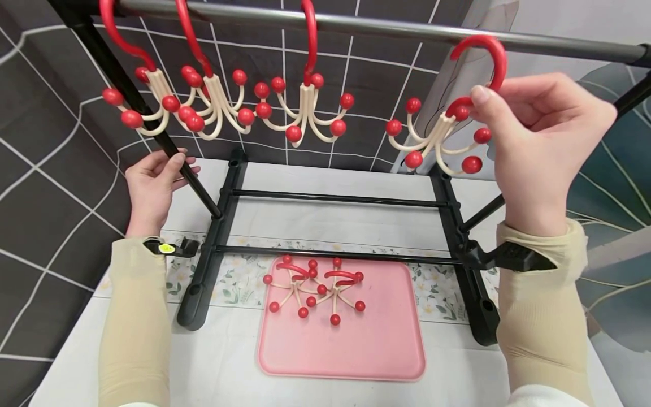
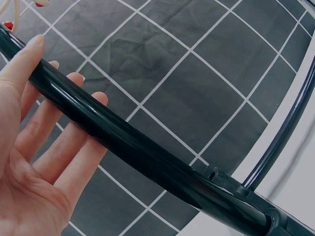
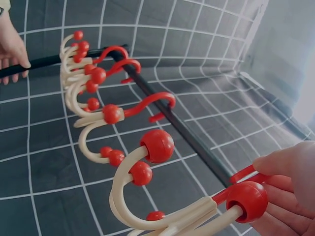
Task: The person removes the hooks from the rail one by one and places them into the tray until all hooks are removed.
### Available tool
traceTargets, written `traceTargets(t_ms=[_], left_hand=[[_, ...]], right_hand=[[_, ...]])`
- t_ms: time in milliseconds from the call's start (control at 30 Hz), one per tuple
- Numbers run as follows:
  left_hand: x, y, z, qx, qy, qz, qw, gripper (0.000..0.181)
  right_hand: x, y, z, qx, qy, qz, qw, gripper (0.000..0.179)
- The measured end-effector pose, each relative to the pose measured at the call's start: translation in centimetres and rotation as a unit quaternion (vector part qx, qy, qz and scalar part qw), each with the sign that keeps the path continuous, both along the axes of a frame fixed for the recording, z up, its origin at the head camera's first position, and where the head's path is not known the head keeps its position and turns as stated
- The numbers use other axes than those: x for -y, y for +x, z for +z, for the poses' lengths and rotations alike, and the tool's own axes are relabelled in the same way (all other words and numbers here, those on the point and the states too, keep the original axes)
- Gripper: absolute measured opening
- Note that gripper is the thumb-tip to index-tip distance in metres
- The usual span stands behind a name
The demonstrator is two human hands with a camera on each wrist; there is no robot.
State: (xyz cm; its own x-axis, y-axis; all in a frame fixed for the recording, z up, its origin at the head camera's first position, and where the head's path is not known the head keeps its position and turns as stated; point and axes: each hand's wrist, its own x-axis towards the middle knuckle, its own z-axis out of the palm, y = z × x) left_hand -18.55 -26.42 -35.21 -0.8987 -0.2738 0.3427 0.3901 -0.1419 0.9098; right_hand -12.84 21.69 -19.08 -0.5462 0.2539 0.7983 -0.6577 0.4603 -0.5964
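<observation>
My right hand (image 1: pixel 549 124) pinches the red hook of a cream multi-arm hanger (image 1: pixel 437 135) with red ball tips. The hook's curve overlaps the rack's top bar (image 1: pixel 381 25) toward its right end. Three matching hangers, the left (image 1: pixel 160 85), the second (image 1: pixel 218 99) and the third (image 1: pixel 307 104), hang by their red hooks farther left on the bar. At the rack's left side my left hand (image 1: pixel 152 183) holds the slanted black post (image 2: pixel 128 137), thumb in front and fingers behind.
Below the rack, a pink tray (image 1: pixel 376 345) carries two more hangers (image 1: pixel 335 291) lying on it. Black rack feet (image 1: pixel 200 288) and crossbars (image 1: pixel 335 198) stand on the white table (image 1: pixel 218 362). Dark gridded cloth (image 1: pixel 46 186) covers the back and left side.
</observation>
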Motion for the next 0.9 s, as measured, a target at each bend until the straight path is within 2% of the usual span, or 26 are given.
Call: traceTargets(t_ms=[200,467,633,667,900], left_hand=[[0.1,-0.1,0.0,0.002,-0.006,-0.001,1.0,0.028],[0.1,-0.1,-0.1,0.005,-0.01,0.0,0.9999,0.029],[0.1,0.0,-0.1,0.009,-0.016,0.002,0.9998,0.029],[0.1,0.0,-0.1,0.01,-0.016,0.003,0.9998,0.029],[0.2,0.1,0.1,0.011,-0.019,0.003,0.9997,0.028]], right_hand=[[-0.1,0.7,-1.5,0.031,0.005,0.001,0.9995,0.018],[-0.2,1.4,-3.7,0.097,0.02,0.019,0.9949,0.019],[-0.6,1.5,-5.8,0.136,0.038,0.04,0.9892,0.021],[-0.6,1.6,-6.2,0.145,0.028,0.046,0.988,0.02],[-1.1,2.1,-9.4,0.176,0.06,0.071,0.9799,0.017]])
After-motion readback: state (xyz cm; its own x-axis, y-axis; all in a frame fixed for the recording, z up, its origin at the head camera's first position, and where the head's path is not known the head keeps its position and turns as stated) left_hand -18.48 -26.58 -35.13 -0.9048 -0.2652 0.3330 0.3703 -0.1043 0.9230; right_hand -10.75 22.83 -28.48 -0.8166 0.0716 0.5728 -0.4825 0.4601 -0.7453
